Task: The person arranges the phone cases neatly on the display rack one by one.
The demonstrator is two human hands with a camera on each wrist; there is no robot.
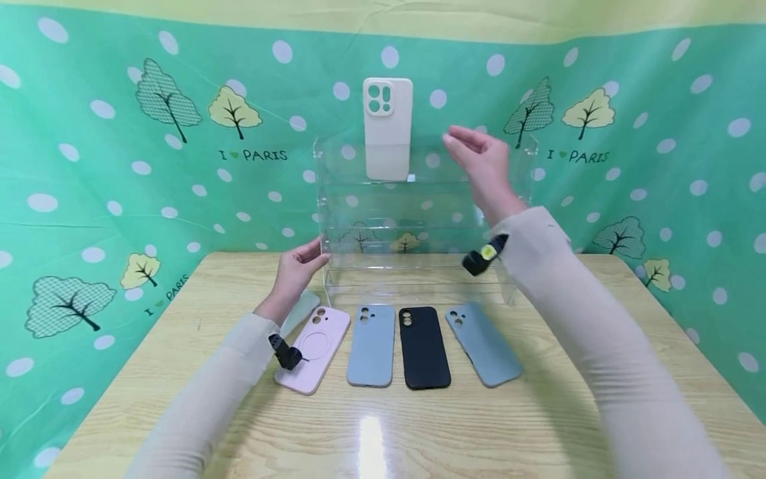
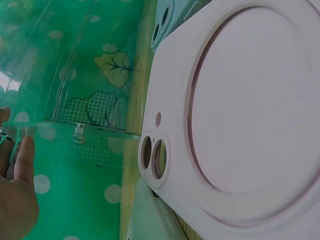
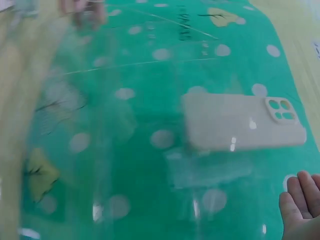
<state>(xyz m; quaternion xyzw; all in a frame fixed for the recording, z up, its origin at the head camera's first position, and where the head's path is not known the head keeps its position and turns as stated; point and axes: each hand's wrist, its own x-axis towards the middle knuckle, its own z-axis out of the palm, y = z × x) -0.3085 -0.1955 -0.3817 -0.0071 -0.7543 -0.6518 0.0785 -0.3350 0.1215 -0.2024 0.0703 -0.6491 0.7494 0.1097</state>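
Observation:
A white phone case (image 1: 388, 130) stands upright on the top tier of a clear acrylic display rack (image 1: 413, 259). To the right of that case my right hand (image 1: 483, 163) is raised, its fingers extended and apart from the case; nothing shows in it. My left hand (image 1: 296, 273) pinches the rack's left side panel, with the thumb on one face and the fingers on the other, as the left wrist view shows. Below the left wrist lies a pink phone case (image 1: 314, 349) with a ring on its back. A pale green case (image 1: 302, 309) is partly hidden by that arm.
On the wooden table (image 1: 287, 439), in front of the rack, lie a light blue case (image 1: 371, 346), a black case (image 1: 424, 349) and a grey-blue case (image 1: 485, 346) set at a slant. A green dotted cloth (image 1: 239, 193) hangs behind and along both sides.

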